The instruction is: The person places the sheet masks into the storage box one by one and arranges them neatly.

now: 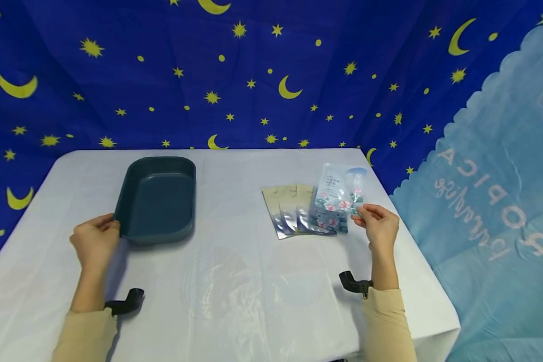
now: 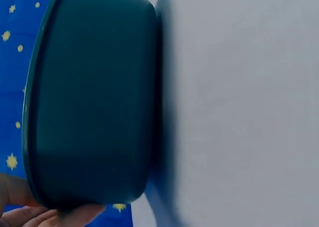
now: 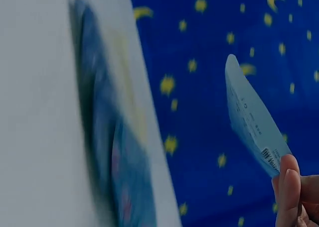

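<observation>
Floral packet (image 1: 337, 188) extends forward-left from the pinching right hand (image 1: 380, 225).

Teal tray (image 1: 168, 203), upright, floral packet (image 1: 337, 188), raised at right

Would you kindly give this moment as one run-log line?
left hand: holds rim of dark bin; right hand: pinches floral packet, above table; other packets: overlapping on table, right of bin

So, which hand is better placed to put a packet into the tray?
Probably the right hand: it already pinches a packet by its edge. The left hand grips the tray and holds no packet.
</observation>
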`<state>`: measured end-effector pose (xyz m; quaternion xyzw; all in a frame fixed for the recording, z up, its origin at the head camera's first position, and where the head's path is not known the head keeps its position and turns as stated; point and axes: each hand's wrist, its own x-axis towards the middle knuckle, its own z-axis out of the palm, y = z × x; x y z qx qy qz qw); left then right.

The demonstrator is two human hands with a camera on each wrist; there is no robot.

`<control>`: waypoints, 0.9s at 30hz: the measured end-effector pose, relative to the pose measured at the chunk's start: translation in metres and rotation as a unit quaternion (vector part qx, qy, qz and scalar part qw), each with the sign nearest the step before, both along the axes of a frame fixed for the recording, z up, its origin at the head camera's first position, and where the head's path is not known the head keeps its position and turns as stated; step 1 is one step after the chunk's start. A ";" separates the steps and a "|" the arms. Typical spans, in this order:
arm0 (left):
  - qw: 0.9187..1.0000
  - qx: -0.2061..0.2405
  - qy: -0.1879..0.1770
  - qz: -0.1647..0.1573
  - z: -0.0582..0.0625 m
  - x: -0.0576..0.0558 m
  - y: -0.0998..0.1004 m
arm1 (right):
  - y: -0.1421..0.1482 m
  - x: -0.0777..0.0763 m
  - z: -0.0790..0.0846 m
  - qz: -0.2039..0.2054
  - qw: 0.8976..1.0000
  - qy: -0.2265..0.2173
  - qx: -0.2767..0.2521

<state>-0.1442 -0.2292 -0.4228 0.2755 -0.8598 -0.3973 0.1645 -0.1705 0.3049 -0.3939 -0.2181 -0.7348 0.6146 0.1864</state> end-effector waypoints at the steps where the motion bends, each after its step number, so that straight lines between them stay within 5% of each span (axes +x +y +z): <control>1: 1.000 0.003 0.000 0.001 0.000 0.001 0.003 | -0.009 -0.001 0.002 0.011 1.000 0.019 -0.003; 8: 0.999 0.028 0.022 -0.012 -0.001 0.007 0.021 | -0.083 -0.013 0.014 0.125 0.986 0.108 -0.022; 17: 0.998 0.035 0.052 -0.024 -0.006 0.015 0.045 | -0.185 -0.019 0.011 0.242 0.964 0.102 0.039; 27: 0.998 0.028 0.051 -0.026 -0.005 0.017 0.051 | -0.278 -0.022 0.001 0.303 0.932 0.100 0.170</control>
